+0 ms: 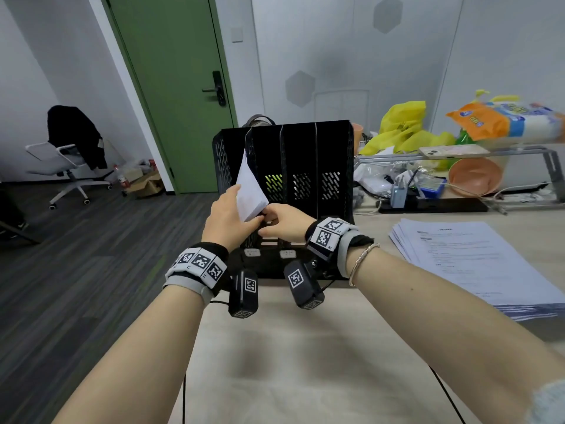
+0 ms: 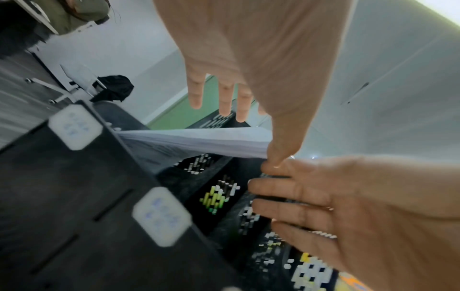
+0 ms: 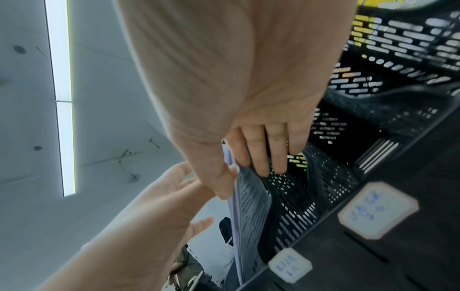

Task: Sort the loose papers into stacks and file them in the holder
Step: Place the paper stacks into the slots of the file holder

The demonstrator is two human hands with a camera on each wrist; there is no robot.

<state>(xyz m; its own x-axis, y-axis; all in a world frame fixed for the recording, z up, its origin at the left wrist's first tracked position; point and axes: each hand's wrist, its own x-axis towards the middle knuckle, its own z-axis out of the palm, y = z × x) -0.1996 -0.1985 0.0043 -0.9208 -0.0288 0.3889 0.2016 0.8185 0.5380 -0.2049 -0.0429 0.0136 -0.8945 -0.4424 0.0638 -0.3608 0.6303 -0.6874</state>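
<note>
A black mesh file holder (image 1: 333, 148) (image 2: 74, 196) (image 3: 373, 256) with several slots stands at the table's far left. A stack of white printed papers (image 1: 249, 191) (image 2: 199, 141) (image 3: 251, 200) stands tilted in its leftmost slot, the lower end down inside. My right hand (image 1: 282, 223) (image 3: 231, 157) pinches the stack's near corner between thumb and fingers. My left hand (image 1: 226, 212) (image 2: 261, 69) lies with straight fingers along the stack's left face, its thumb touching the same corner. A big pile of loose printed sheets (image 1: 477, 264) lies on the table to the right.
White labels (image 1: 252, 252) sit on the holder's front lip. Behind on the right are yellow bags (image 1: 403, 127), an orange bowl (image 1: 475, 175), a phone (image 1: 449, 151) on a metal shelf, and cables. The table's left edge runs beside the holder; an office chair (image 1: 73, 148) stands on the floor.
</note>
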